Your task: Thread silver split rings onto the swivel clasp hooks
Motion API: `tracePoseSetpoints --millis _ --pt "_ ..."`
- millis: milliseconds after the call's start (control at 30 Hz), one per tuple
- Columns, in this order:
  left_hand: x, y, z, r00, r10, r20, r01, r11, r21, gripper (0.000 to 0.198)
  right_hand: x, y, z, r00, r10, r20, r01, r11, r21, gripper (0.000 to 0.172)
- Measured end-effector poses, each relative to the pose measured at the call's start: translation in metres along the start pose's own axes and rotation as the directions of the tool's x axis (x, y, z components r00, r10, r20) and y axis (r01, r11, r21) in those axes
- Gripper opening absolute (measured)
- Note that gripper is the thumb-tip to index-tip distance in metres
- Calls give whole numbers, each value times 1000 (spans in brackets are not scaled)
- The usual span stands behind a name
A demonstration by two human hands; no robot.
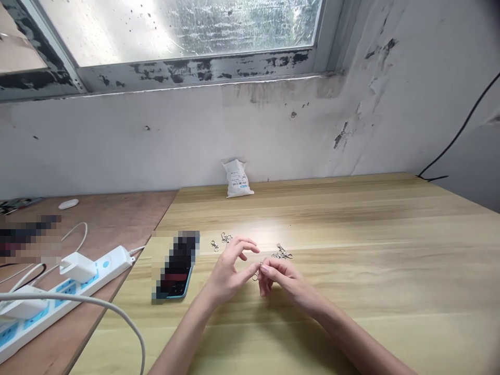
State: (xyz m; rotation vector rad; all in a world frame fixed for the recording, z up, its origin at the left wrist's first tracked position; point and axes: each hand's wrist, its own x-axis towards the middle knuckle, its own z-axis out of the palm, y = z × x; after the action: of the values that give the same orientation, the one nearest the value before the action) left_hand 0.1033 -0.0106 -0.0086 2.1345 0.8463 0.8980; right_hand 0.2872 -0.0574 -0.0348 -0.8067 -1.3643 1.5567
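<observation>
Above the wooden table, my right hand [282, 276] pinches a small metal key ring [255, 276], whose loop hangs at the fingertips; whether a clasp is joined to it is hidden by the fingers. My left hand [235, 266] is just to the left, fingers apart and curved, its thumb tip close to the ring; I cannot tell whether it touches. Beyond my right hand lies a small heap of silver lobster clasps [282, 252]. Several more metal clasps [215, 245] lie beyond my left hand.
Left of my hands lies a phone [177, 276], partly blurred out. A white power strip [113, 265] with plugs and cables rests on the brown table at left. A white plastic packet [237, 179] leans against the wall. A black cable [461, 133] hangs at right.
</observation>
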Motion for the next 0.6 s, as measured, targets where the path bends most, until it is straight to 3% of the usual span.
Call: tracePoseSetpoints --millis 167,600 --pt "0 3 2 999 -41 14 41 999 5 11 1 1 -2 997 -13 -82 10 999 -31 41" --pt "1 3 0 999 -42 32 42 999 -15 13 0 8 -3 997 -3 -80 -4 996 -84 36"
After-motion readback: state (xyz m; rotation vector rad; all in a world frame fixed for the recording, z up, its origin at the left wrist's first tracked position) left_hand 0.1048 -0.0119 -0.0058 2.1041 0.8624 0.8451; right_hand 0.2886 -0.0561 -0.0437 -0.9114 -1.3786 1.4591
